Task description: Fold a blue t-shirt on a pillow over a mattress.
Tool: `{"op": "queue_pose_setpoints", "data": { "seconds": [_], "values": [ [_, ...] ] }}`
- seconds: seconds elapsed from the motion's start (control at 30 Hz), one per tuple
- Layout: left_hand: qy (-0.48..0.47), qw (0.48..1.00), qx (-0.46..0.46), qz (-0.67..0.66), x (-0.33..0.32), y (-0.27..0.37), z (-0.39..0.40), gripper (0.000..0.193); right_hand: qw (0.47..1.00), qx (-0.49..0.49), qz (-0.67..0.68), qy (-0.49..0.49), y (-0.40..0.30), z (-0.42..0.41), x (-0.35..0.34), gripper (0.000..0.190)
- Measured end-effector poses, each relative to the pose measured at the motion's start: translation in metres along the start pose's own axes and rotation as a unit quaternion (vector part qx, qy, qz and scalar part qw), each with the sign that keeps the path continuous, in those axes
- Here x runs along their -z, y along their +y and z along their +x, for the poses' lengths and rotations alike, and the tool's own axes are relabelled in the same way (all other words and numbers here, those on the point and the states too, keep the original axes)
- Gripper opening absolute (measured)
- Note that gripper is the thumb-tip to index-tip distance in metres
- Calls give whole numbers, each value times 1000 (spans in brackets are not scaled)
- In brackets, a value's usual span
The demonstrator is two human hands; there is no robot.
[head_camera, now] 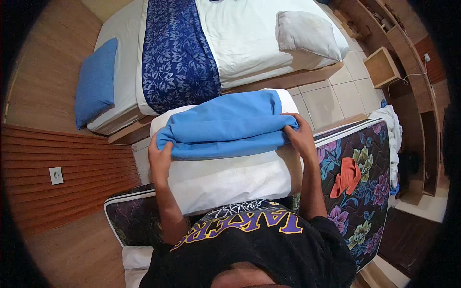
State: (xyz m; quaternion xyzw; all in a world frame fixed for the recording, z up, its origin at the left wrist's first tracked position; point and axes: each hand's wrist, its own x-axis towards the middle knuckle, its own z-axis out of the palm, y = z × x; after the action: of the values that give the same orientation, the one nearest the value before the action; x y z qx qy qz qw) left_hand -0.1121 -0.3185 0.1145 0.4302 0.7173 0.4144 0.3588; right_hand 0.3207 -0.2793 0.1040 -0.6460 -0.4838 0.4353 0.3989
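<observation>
A plump white pillow (pixel 230 180) lies in front of my body. Across its far half is a blue cloth cover (pixel 223 129), bunched into thick folds that run from side to side. My left hand (pixel 160 154) grips the cover's left end, thumb on top. At the right end, my right hand (pixel 300 135) pinches the gathered fabric between thumb and fingers. White pillow shows beyond the cover at the far right corner and on the near side. Whether the cover wraps beneath the pillow is hidden.
Ahead stands a bed with a white sheet (pixel 245 43), a dark blue leaf-patterned runner (pixel 176 54), a blue pillow (pixel 97 82) and a white pillow (pixel 306 34). A floral mattress (pixel 374 201) lies under and beside me, with an orange cloth (pixel 346 177) on it. Wooden shelving (pixel 414 86) lines the right.
</observation>
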Motion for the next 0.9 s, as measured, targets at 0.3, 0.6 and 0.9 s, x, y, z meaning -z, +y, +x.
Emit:
{"op": "queue_pose_setpoints", "data": {
  "seconds": [0.3, 0.6, 0.9],
  "values": [
    [119, 972, -200, 44, -15, 46, -18, 43, 939, 244, -91, 223, -32, -6, 8, 38],
    [95, 953, -247, 145, 3, 17, -9, 77, 971, 184, -67, 138, -19, -10, 27, 54],
    [156, 938, -256, 176, -8, -1, -12, 59, 948, 223, -131, 186, -2, -9, 9, 58]
  ]
}}
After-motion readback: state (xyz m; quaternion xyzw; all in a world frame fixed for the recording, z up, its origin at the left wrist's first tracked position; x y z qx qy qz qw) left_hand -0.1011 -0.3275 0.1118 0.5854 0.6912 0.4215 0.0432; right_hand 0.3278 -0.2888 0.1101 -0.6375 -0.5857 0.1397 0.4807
